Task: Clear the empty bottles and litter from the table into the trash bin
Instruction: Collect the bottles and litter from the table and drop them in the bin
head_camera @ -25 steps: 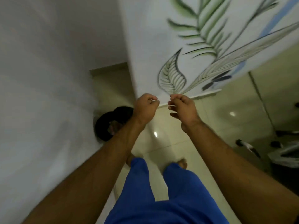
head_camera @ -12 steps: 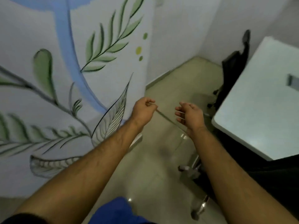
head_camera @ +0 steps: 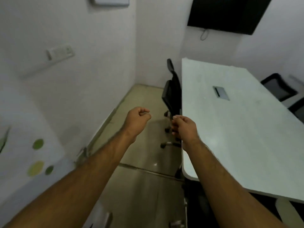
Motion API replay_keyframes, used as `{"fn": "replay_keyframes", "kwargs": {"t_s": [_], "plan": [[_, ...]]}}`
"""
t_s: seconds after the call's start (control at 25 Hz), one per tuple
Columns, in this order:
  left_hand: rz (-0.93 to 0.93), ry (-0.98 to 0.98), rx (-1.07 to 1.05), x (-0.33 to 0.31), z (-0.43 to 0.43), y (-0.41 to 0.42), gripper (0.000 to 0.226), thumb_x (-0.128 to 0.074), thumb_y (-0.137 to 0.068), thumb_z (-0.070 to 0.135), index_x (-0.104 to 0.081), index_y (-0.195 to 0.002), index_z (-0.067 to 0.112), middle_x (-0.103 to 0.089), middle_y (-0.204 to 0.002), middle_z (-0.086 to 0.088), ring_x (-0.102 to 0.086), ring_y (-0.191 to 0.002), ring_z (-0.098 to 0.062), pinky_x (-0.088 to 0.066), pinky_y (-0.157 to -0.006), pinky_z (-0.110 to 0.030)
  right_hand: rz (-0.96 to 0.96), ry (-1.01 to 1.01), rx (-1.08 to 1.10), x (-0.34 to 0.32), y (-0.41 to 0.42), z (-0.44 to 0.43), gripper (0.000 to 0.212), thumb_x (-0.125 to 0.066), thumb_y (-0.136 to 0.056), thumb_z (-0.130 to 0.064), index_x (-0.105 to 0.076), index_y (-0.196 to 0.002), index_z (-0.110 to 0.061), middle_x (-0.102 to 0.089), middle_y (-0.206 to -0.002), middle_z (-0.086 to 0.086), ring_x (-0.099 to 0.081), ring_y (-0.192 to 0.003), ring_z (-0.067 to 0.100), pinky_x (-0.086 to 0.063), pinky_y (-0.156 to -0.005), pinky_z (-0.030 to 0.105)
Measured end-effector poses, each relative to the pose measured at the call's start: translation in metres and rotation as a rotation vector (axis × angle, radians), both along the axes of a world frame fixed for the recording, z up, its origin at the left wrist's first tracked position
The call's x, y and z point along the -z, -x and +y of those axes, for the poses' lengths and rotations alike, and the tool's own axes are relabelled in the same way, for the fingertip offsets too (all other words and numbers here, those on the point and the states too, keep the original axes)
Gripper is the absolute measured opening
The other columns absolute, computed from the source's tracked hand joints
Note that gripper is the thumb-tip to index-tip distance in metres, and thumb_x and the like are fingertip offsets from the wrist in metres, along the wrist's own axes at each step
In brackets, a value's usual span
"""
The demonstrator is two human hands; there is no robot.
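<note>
My left hand and my right hand are held out side by side above the floor, just left of the white table. Both have their fingers curled in. A tiny grey speck shows at my left fingertips, too small to identify. The tabletop shows no bottles or litter, only a grey cable hatch. No trash bin is in view.
A black office chair is pushed against the table's left side, right behind my hands. More black chairs stand at the far right. A dark screen hangs on the back wall. Beige tiled floor runs between wall and table.
My view has swung from the black bin in the floor corner, past the leaf-painted wall, to the table. Both hands stayed close together in front of me with fingers curled.
</note>
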State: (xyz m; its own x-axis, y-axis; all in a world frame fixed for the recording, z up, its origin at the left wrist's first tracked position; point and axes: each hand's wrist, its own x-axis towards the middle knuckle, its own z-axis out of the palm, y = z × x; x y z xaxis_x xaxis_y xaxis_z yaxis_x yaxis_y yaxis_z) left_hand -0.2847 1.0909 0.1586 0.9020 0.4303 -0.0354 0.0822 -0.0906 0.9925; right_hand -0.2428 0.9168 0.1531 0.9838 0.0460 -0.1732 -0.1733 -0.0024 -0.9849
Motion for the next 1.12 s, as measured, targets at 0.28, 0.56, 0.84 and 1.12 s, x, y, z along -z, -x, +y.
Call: {"fn": "replay_keyframes", "kwargs": {"t_s": [0.28, 0.56, 0.84, 1.12], "plan": [[-0.018, -0.05, 0.194, -0.028, 0.027, -0.217, 0.011, -0.066, -0.086, 0.017, -0.065, -0.097, 0.017, -0.068, -0.091, -0.005, -0.064, -0.085, -0.016, -0.046, -0.068, -0.025, 0.005, 0.038, 0.15, -0.016, -0.176, 0.012, 0.019, -0.06, -0.098, -0.026, -0.064, -0.114, -0.018, -0.069, -0.108, 0.005, -0.067, -0.101, 0.024, -0.057, -0.077, 0.031], [0.023, -0.118, 0.347, 0.008, 0.028, -0.445, 0.012, -0.067, -0.087, 0.017, -0.065, -0.098, 0.015, -0.065, -0.084, -0.003, -0.062, -0.08, -0.017, -0.046, -0.067, -0.026, 0.089, -0.011, 0.298, 0.033, -0.388, 0.018, 0.019, -0.062, -0.096, -0.024, -0.064, -0.113, -0.016, -0.068, -0.108, 0.007, -0.066, -0.095, 0.022, -0.057, -0.072, 0.031], [0.118, -0.183, 0.507, 0.033, 0.024, -0.645, 0.017, -0.067, -0.088, 0.017, -0.065, -0.103, 0.011, -0.062, -0.083, 0.0, -0.058, -0.074, -0.014, -0.045, -0.064, -0.024, 0.182, 0.042, 0.445, 0.066, -0.571, 0.018, 0.024, -0.063, -0.095, -0.027, -0.064, -0.116, -0.015, -0.069, -0.11, 0.008, -0.067, -0.1, 0.024, -0.056, -0.075, 0.034], [0.21, -0.374, 0.875, 0.116, 0.002, -0.842, 0.028, -0.068, -0.086, 0.024, -0.062, -0.112, 0.015, -0.064, -0.1, -0.002, -0.061, -0.081, -0.014, -0.047, -0.066, -0.023, 0.294, 0.091, 0.773, 0.132, -0.707, 0.016, 0.028, -0.068, -0.09, -0.024, -0.064, -0.115, -0.013, -0.066, -0.093, 0.005, -0.062, -0.077, 0.018, -0.055, -0.069, 0.035]]}}
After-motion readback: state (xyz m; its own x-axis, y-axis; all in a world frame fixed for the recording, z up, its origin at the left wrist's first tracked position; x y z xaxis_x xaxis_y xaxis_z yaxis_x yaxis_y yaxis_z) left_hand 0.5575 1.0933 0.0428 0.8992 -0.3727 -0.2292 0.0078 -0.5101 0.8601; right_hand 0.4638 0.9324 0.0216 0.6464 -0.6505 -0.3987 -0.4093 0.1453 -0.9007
